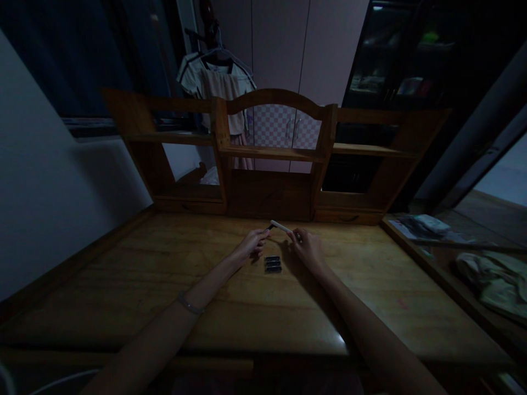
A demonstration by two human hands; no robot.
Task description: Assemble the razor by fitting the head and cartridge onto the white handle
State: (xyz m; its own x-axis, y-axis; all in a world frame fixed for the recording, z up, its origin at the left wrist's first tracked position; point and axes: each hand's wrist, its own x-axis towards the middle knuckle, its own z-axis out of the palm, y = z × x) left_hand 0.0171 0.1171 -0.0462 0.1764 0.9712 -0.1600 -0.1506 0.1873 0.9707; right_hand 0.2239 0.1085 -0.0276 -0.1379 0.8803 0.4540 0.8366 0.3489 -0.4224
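Note:
Both my hands are stretched out over the middle of a wooden desk (173,285). My right hand (307,248) is closed in a pinch on a thin light-coloured stick-like object (281,226), which slants up to the left. My left hand (252,244) is closed, its fingertips pinched at the dark left end of that object. Just in front of the hands, three small dark bars (273,264) lie stacked in a row on the desk top. A thin bracelet (190,304) sits on my left wrist.
A wooden shelf unit (274,153) stands at the back of the desk. Clothes on a hanger (218,77) and pale cabinet doors are behind it. A side surface at the right holds papers (424,226) and crumpled cloth (494,280). A white wall borders the left.

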